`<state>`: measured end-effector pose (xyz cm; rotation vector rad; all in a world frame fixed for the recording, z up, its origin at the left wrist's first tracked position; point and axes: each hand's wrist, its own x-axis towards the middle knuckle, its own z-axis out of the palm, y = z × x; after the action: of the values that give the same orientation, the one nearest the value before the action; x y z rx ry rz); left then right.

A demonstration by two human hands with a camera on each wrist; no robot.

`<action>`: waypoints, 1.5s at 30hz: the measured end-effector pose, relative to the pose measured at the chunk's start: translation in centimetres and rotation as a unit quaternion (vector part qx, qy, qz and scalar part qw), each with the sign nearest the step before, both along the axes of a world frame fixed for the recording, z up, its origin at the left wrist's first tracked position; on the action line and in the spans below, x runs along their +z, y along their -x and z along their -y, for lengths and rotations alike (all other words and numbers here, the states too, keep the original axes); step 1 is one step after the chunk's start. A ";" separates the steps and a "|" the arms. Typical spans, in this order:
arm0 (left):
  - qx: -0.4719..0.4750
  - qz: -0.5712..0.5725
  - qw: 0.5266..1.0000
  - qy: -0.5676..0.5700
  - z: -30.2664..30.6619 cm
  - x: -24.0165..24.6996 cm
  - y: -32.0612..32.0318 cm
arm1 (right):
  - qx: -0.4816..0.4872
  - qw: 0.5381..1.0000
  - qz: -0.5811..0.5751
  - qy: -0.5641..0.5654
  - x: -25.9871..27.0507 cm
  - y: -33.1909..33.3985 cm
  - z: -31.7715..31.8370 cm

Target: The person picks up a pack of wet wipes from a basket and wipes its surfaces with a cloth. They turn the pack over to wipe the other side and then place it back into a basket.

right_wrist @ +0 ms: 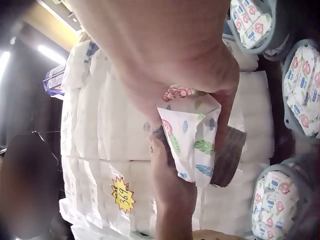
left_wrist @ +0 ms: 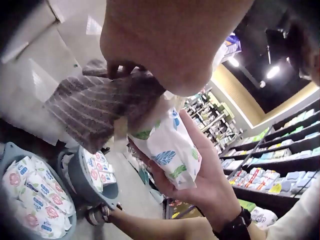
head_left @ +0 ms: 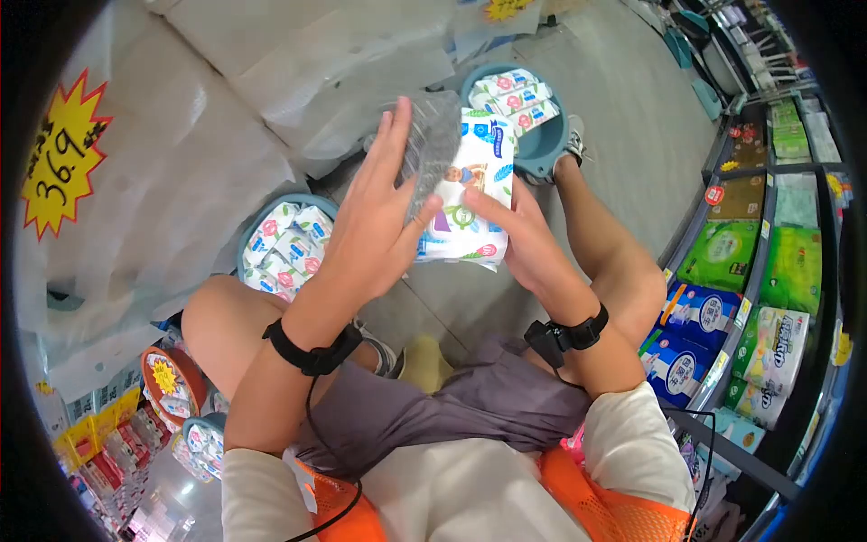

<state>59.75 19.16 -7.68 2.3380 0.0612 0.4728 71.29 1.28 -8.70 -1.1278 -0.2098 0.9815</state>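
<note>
My right hand [head_left: 535, 242] grips a soft white tissue pack [head_left: 477, 194] printed with leaves, flowers and a small figure, its thumb lying across the front. A grey striped cloth [head_left: 435, 126] is held in my left hand [head_left: 372, 212], against the left side of the pack. The left wrist view shows the cloth [left_wrist: 102, 107] hanging in folds from the left fingertips, beside the pack [left_wrist: 172, 150]. From the right wrist, the end of the pack [right_wrist: 192, 135] points at the camera, with the cloth [right_wrist: 232, 155] partly hidden behind it.
Blue-grey tubs with similar packs stand on the floor, one ahead [head_left: 546, 163] and one at left [head_left: 307, 197]. A large plastic-wrapped stack [head_left: 163, 135] with a yellow price sign [head_left: 61, 172] rises at left. Shelves of tissue packages [head_left: 718, 257] line the right. My knees flank the hands.
</note>
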 end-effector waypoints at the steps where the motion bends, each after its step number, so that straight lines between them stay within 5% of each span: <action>1: -0.019 -0.017 0.999 -0.047 0.6 0.0 0.1 | -0.008 1.000 -0.013 0.004 -0.4 -0.2 0.7; 10: -0.128 -0.064 0.967 -0.211 4.2 1.1 0.1 | -0.068 0.996 -0.056 0.021 0.0 -2.0 2.8; 16: -0.187 -0.053 0.976 -0.101 5.1 1.6 0.6 | -0.063 0.998 -0.030 0.002 -1.5 -1.3 3.0; 28: -0.055 -0.009 0.981 -0.185 3.5 1.3 0.8 | -0.043 0.999 0.011 -0.031 -3.1 1.5 2.1; 38: 0.123 0.097 0.982 0.108 2.4 0.5 0.1 | 0.035 0.998 -0.025 -0.043 -3.1 3.5 1.7; 41: 0.141 0.034 0.918 0.371 2.5 0.9 -0.1 | 0.031 0.999 -0.004 -0.021 -3.2 3.7 1.5; 45: 0.153 -0.008 0.871 0.467 1.8 0.0 -0.5 | 0.056 0.997 0.017 -0.043 -1.8 3.8 0.9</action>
<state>60.30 17.40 -7.66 1.3692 0.5503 0.4385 67.46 0.34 -10.48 -1.0638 -0.3424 1.0422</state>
